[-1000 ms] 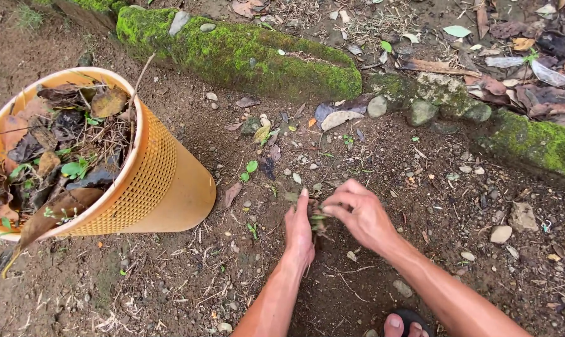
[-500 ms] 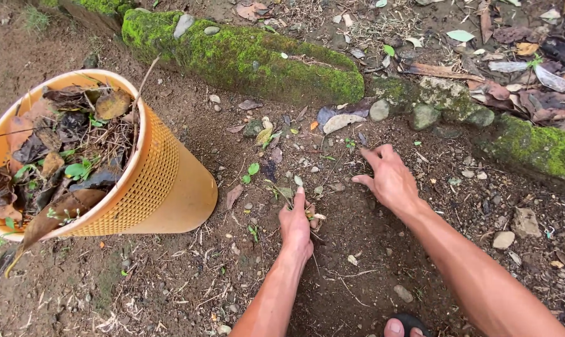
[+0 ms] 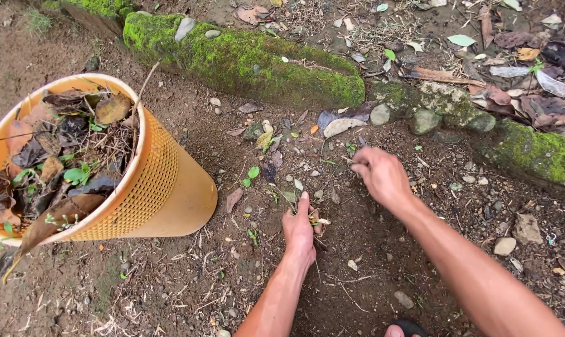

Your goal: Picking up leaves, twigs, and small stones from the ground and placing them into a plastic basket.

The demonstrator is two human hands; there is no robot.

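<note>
The left hand [image 3: 300, 226] rests on the soil near the middle, clenched on a bunch of weeds [image 3: 315, 219]. The right hand [image 3: 377, 173], a little farther and to the right, pinches small debris [image 3: 347, 160] off the ground. At left leans an orange basket [image 3: 161, 181] full of dead leaves [image 3: 58, 156]; 1 mossy kerb [image 3: 251, 59] runs along the far side.

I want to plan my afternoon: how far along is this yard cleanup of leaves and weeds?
The orange basket is already heaped with dead leaves and weeds. The left hand grips a small bunch of pulled sprigs; the right hand pinches at the soil. Left: small green seedlings, a pale leaf by the mossy edging, and more litter beyond it.
</note>
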